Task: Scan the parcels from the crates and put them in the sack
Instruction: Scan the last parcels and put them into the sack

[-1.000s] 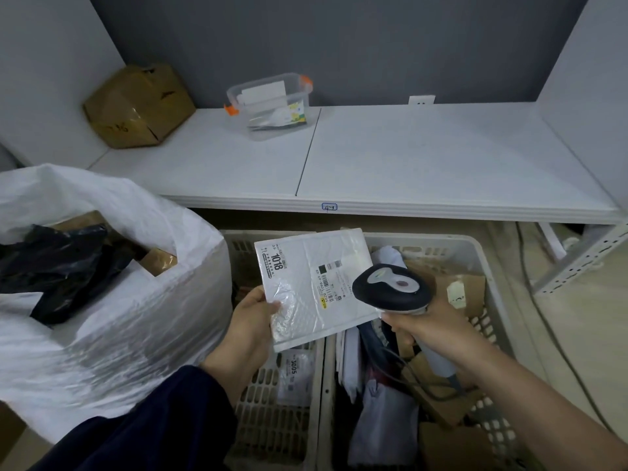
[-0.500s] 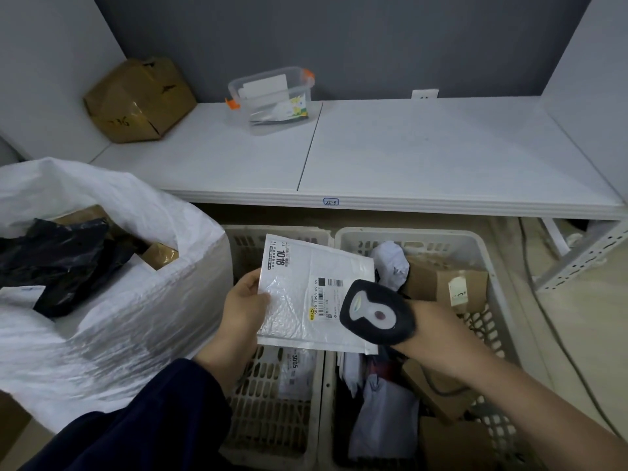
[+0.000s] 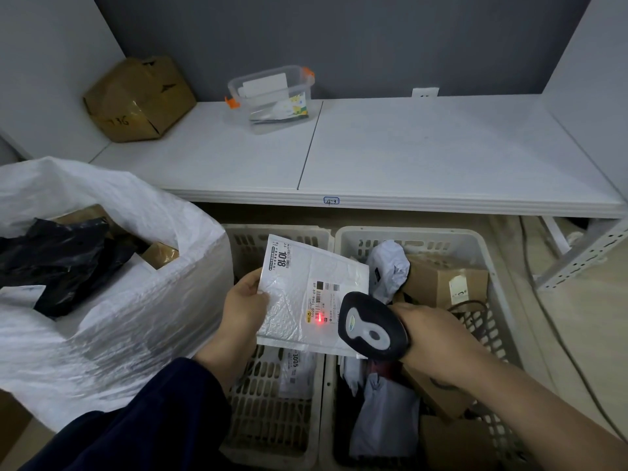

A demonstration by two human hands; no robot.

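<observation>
My left hand [image 3: 245, 302] grips the left edge of a white bubble mailer [image 3: 299, 300] marked 1018, held flat above the crates. My right hand [image 3: 430, 329] grips a black handheld scanner [image 3: 372, 326] pointed at the mailer's label, where a red dot glows on the barcode. Below are two pale plastic crates: the left crate [image 3: 272, 402] holds one small white parcel [image 3: 295, 368], the right crate [image 3: 503, 300] holds several cardboard boxes and soft bags. The white woven sack [image 3: 112, 300] stands open at the left with a black bag and brown boxes inside.
A white shelf [image 3: 407, 158] runs across behind the crates. On it sit a crumpled brown box [image 3: 136, 100] at the far left and a clear plastic tub [image 3: 272, 96] with orange clips. A metal rack leg [image 3: 577, 256] and cables lie at the right.
The mailer has been lowered and tilted flatter. The scanner has turned from upright to aim at the label, and a red dot now shows on the barcode.
</observation>
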